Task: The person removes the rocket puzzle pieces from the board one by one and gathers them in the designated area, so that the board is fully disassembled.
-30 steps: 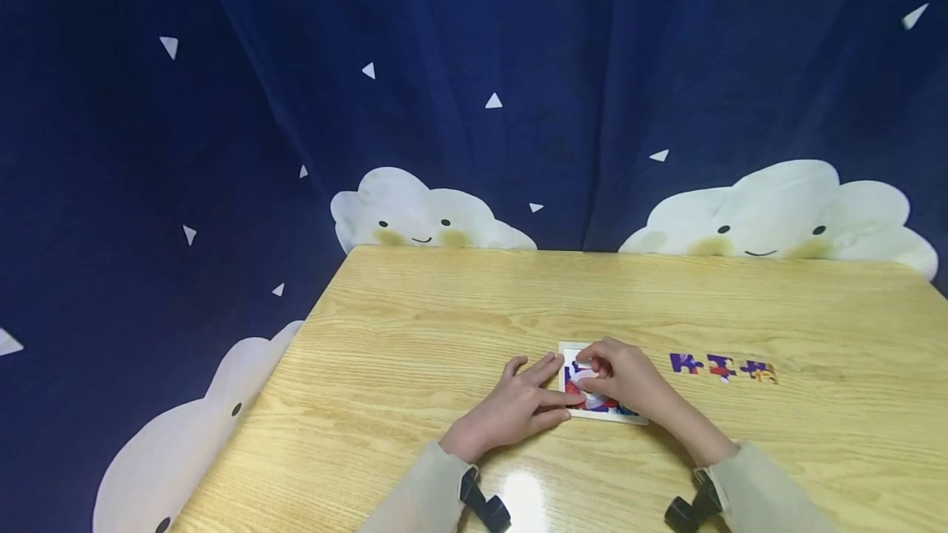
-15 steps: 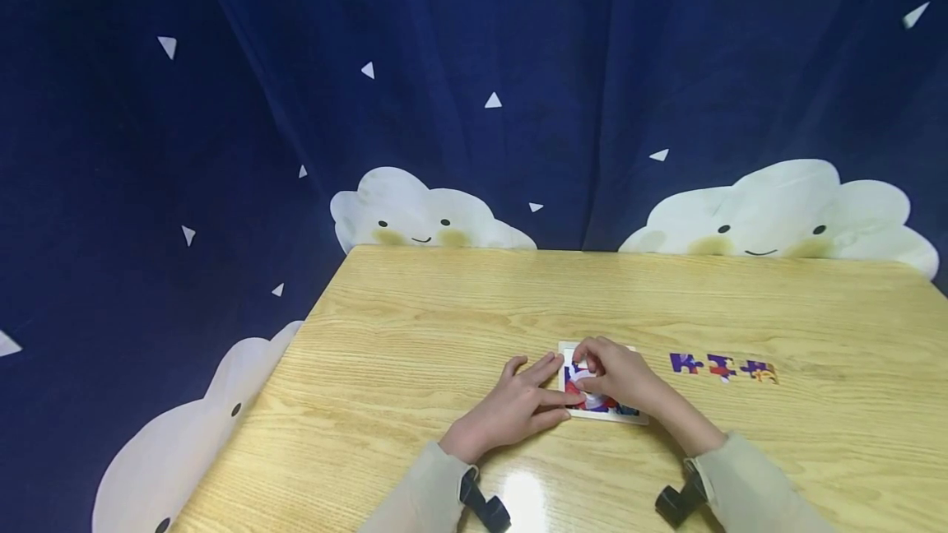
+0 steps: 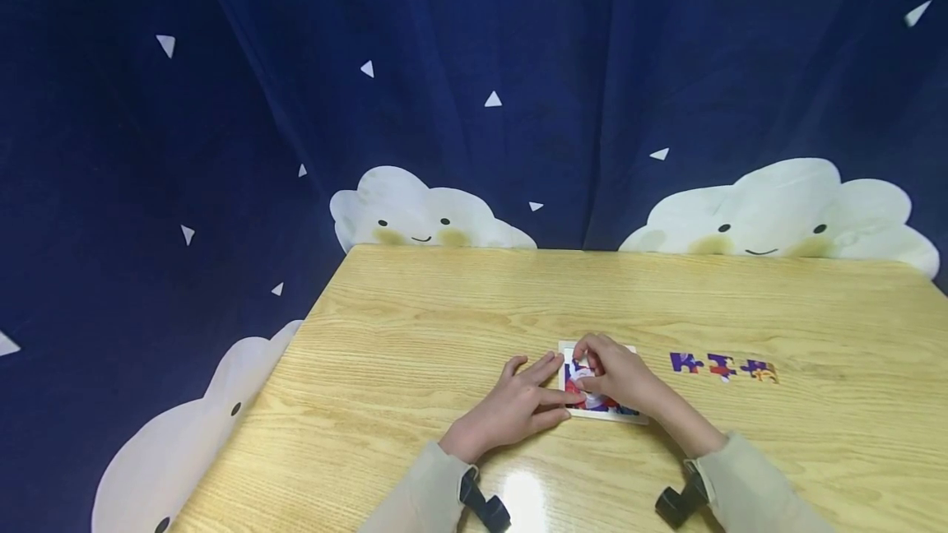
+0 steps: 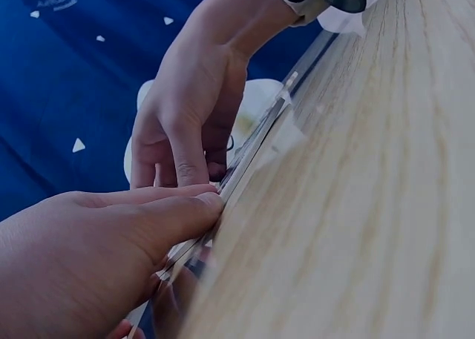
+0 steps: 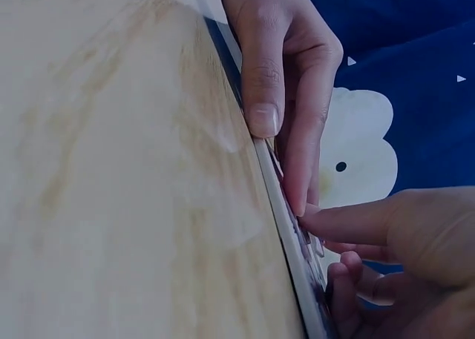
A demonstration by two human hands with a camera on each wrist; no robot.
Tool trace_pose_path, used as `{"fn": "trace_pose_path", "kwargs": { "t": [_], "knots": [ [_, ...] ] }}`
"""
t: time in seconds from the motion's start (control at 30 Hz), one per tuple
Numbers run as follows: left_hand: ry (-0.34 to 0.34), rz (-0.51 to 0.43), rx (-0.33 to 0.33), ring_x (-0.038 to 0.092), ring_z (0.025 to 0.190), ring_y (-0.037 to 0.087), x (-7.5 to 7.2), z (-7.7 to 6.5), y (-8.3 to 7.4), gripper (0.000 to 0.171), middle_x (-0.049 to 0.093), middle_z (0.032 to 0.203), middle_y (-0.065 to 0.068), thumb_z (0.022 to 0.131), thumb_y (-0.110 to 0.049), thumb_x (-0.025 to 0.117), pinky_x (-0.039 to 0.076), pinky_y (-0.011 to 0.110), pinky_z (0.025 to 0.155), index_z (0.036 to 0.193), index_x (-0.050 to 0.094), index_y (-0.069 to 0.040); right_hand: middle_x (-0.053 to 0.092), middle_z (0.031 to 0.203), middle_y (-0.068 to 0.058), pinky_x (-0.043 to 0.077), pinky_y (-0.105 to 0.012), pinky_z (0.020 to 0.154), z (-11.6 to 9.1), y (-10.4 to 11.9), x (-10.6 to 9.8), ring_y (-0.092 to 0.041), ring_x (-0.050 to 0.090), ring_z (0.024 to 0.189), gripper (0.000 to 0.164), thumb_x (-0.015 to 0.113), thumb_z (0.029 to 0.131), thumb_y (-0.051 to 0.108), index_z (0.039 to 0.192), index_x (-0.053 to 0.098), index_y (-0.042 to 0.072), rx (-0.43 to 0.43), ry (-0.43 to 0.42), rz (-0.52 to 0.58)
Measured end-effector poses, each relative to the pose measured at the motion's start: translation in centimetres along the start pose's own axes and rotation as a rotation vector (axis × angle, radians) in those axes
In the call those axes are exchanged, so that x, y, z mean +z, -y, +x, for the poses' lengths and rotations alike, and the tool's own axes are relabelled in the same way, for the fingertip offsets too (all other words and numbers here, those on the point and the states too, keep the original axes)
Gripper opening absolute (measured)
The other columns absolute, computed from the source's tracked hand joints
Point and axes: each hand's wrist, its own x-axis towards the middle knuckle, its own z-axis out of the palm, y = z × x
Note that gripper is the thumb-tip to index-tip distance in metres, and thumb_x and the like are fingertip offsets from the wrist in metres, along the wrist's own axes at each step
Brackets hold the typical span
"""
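A small jigsaw puzzle in a white frame [image 3: 611,418] lies on the table, its picture red, white and purple. My left hand [image 3: 511,408] rests on its left side with fingers stretched out. The index finger reaches onto the picture, and the thumb [image 5: 263,120] lies at the frame's near edge in the right wrist view. My right hand [image 3: 625,375] is over the puzzle, thumb and index finger curled in a pinch on a puzzle piece near the upper left; the fingers hide most of it. The right hand also covers much of the picture's right part.
To the right of the frame lie loose puzzle pieces in a row: a purple one [image 3: 685,363], a red one [image 3: 720,366] and a purple and orange cluster [image 3: 760,371]. The wooden table [image 3: 444,303] ends at a dark blue curtain [image 3: 444,39] with clouds.
My right hand has shifted slightly left over the puzzle, its index finger drawn back a little. The left hand, frame and loose pieces have stayed in place.
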Motion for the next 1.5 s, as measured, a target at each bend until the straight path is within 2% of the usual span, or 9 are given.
{"fn": "trace_pose_path", "kwargs": {
  "t": [0.27,0.47,0.67,0.83,1.07,1.3,1.5],
  "knots": [
    [-0.014,0.005,0.003,0.036,0.147,0.023,0.1,-0.1,0.0,0.034,0.038,0.156,0.012,0.100,-0.040,0.053,0.034,0.055,0.112,0.133,0.060,-0.037,0.049,0.081,-0.003,0.040,-0.019,0.058,-0.6,-0.8,0.9,-0.008,0.044,0.069,0.030,0.079,0.079,0.003,0.098,0.058,0.011,-0.141,-0.139,0.043],
    [-0.025,0.023,0.011,0.036,0.147,0.023,0.1,0.0,0.1,0.033,0.039,0.156,0.012,0.100,-0.040,0.052,0.035,0.055,0.112,0.132,0.061,-0.037,0.062,0.086,0.001,0.050,-0.020,0.063,-1.1,-0.9,1.3,-0.004,0.056,0.073,0.027,0.074,0.081,-0.002,0.097,0.060,0.013,-0.167,-0.217,0.067],
    [-0.022,0.031,0.003,0.035,0.147,0.022,0.1,0.1,0.0,0.033,0.039,0.156,0.012,0.100,-0.042,0.053,0.035,0.055,0.112,0.131,0.061,-0.038,0.069,0.087,-0.002,0.054,-0.020,0.068,-1.2,-0.8,1.1,-0.006,0.064,0.076,0.021,0.071,0.085,-0.001,0.097,0.064,0.014,-0.127,-0.237,0.103],
    [-0.024,0.038,0.005,0.036,0.147,0.022,0.0,0.1,-0.1,0.033,0.039,0.156,0.011,0.100,-0.041,0.052,0.035,0.055,0.112,0.132,0.061,-0.039,0.071,0.086,-0.003,0.051,-0.018,0.066,-1.1,-0.9,0.8,-0.002,0.061,0.074,0.016,0.070,0.087,0.003,0.098,0.066,0.014,-0.069,-0.236,0.144],
    [-0.032,0.050,0.004,0.038,0.146,0.022,0.0,0.2,-0.1,0.033,0.040,0.155,0.011,0.100,-0.042,0.053,0.037,0.054,0.111,0.132,0.060,-0.040,0.072,0.090,-0.006,0.053,-0.017,0.069,-1.2,-1.0,0.4,0.000,0.064,0.078,0.015,0.070,0.088,0.006,0.102,0.069,0.010,-0.023,-0.228,0.243],
    [-0.023,0.046,-0.006,0.037,0.146,0.021,-0.1,0.2,-0.2,0.033,0.040,0.156,0.011,0.100,-0.043,0.052,0.036,0.053,0.112,0.131,0.061,-0.040,0.071,0.092,-0.005,0.053,-0.016,0.073,-1.5,-1.0,-0.2,-0.002,0.065,0.082,0.016,0.070,0.089,0.009,0.105,0.070,0.011,0.031,-0.202,0.244],
    [-0.029,0.043,-0.004,0.038,0.146,0.021,-0.1,0.1,-0.1,0.033,0.040,0.155,0.011,0.100,-0.043,0.053,0.037,0.053,0.111,0.131,0.061,-0.040,0.071,0.093,-0.006,0.054,-0.015,0.074,-1.9,-1.7,-0.5,0.001,0.062,0.080,0.015,0.069,0.090,0.010,0.105,0.070,0.011,0.034,-0.206,0.250]
  ]
}}
